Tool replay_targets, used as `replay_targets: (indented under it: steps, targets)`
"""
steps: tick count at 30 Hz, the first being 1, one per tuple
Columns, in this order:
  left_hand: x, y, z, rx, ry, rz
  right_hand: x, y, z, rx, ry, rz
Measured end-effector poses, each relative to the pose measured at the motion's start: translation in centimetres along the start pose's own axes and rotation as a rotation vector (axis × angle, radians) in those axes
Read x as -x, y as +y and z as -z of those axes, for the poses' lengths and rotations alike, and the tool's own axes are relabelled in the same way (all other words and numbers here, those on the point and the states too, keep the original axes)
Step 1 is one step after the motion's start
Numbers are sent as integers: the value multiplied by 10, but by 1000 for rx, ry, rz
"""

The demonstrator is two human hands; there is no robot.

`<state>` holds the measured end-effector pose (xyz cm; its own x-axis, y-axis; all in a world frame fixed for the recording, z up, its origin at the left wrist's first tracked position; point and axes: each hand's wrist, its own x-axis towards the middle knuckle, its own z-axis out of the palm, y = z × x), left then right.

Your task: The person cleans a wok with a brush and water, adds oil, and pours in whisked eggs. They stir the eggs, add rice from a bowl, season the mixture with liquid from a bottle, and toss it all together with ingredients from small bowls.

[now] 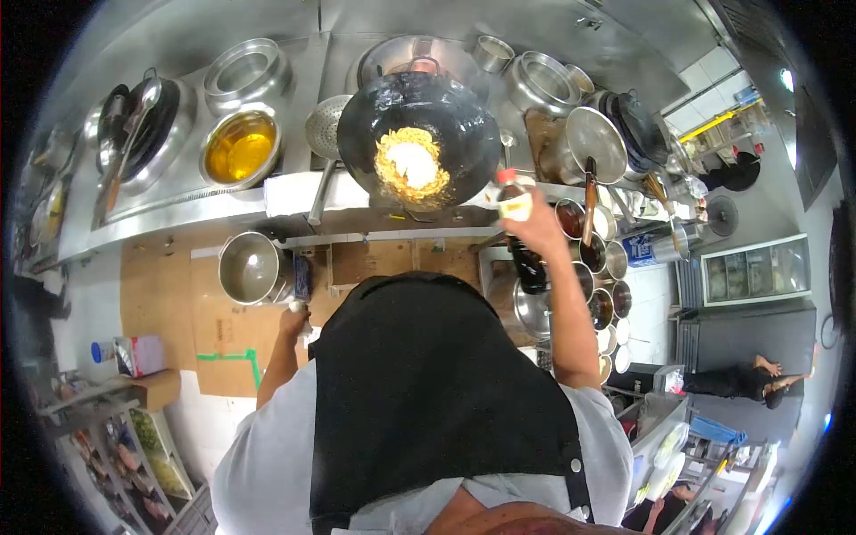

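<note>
My right hand [540, 228] is closed around a dark sauce bottle [530, 269] with a red cap and a pale label. The bottle is beside the right rim of a black wok [361, 134], its cap end toward the stove. Yellow-brown food [412, 169] lies in the wok, with a bright white patch in its middle. Down at my left side, my left hand [292, 319] is closed on something white that looks like a cloth; its exact kind is hard to make out. A steel pot [251, 267] is near that hand.
Left of the wok are a perforated skimmer [324, 129] and a bowl of yellow oil [239, 153]. A steel saucepan [596, 143] stands to the right. Several seasoning containers [602, 308] line my right side, with a ladle [589, 209] across them. Other people are farther right.
</note>
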<state>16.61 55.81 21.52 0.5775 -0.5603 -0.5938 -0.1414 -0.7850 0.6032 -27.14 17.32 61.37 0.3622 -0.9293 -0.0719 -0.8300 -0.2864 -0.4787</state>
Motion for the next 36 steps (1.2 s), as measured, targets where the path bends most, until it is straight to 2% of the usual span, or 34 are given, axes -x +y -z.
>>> replay_targets:
  steps: [2, 3, 6, 9, 12, 15, 18, 20, 21, 23, 24, 26, 28, 29, 32, 33, 36]
  targets:
    - [-14, -26, 13, -77, -41, 63, -16, -20, -33, 106, -104, -28]
    - [-23, -51, 12, -62, 1, 104, -22, -34, -43, 165, -160, -20]
    - [-57, -147, 9, 390, -61, 160, -50, -65, -73, 337, -288, -10]
    - [-22, -151, 27, 221, 15, 310, -70, -89, -87, 485, -335, -48]
    - [9, -161, 28, 548, 17, 275, -81, -103, -90, 540, -337, -74]
    - [26, -169, 20, 567, 11, 252, -70, -98, -92, 511, -346, -97]
    - [32, -169, 10, 598, -39, 328, -44, -94, -88, 378, -296, -84]
    - [36, -178, -1, 392, -115, 128, -38, -96, -86, 318, -251, -122]
    - [34, -178, -2, 283, -147, 103, -34, -94, -87, 283, -207, -126]
    - [37, -157, 4, 63, -202, 45, -29, -86, -89, 236, -167, -88]
    - [40, -138, 9, 29, -218, 84, -29, -85, -90, 271, -192, -74]
    - [22, -140, 7, -2, -221, -1, -31, -92, -81, 357, -289, -99]
    - [9, -122, 15, -124, -181, -62, -33, -78, -83, 317, -280, -113]
    - [-24, -134, 8, 38, -185, 59, -29, -78, -76, 293, -254, -103]
    - [-40, -89, 13, -353, -38, -124, -15, -48, -67, 143, -119, -25]
    - [-44, -77, 13, -277, -13, -174, -8, -37, -65, 54, -59, 5]
    - [-9, 16, 5, 172, -108, 31, 12, 11, -57, -129, 133, 52]
